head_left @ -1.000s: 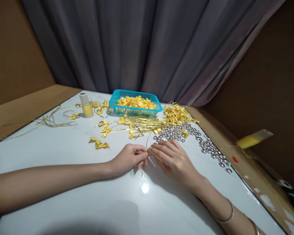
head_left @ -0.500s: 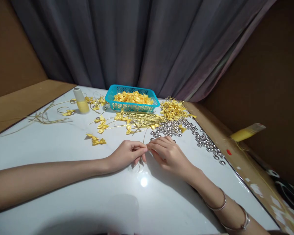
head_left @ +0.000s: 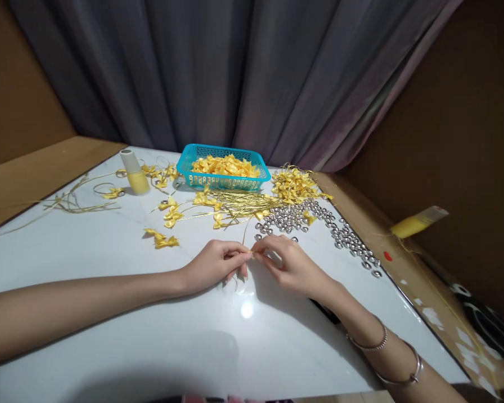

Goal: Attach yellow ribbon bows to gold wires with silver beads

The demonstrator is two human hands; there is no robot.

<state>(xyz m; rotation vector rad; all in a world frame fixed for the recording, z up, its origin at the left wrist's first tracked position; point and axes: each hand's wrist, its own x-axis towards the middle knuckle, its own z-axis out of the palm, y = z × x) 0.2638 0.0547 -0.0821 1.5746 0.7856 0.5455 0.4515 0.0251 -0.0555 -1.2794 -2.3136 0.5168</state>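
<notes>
My left hand (head_left: 218,262) pinches a thin gold cord (head_left: 246,232) between thumb and forefinger, over the middle of the white table. One cord end rises above the fingers and another pokes out below them. Fingertip to fingertip with it, my right hand (head_left: 288,263) is closed in a pinch at the same spot; a tiny bit of yellow shows between the tips, too small to name. Just beyond my right hand lie many silver rings (head_left: 285,217). Behind both hands is a bundle of gold cords (head_left: 239,204), with yellow ribbon bows (head_left: 166,240) to its left.
A blue basket (head_left: 224,182) full of yellow bows stands at the back, beside a pile of bows on cords (head_left: 294,184). A spool of yellow thread (head_left: 135,172) stands at left. Another yellow spool (head_left: 420,222) lies off the table's right edge. A dark object (head_left: 325,310) shows under my right forearm.
Both hands hold nearly the same place, with the right fingers slightly more bent. The whole view has shifted a little, and the dark object under my right forearm has come into sight.
</notes>
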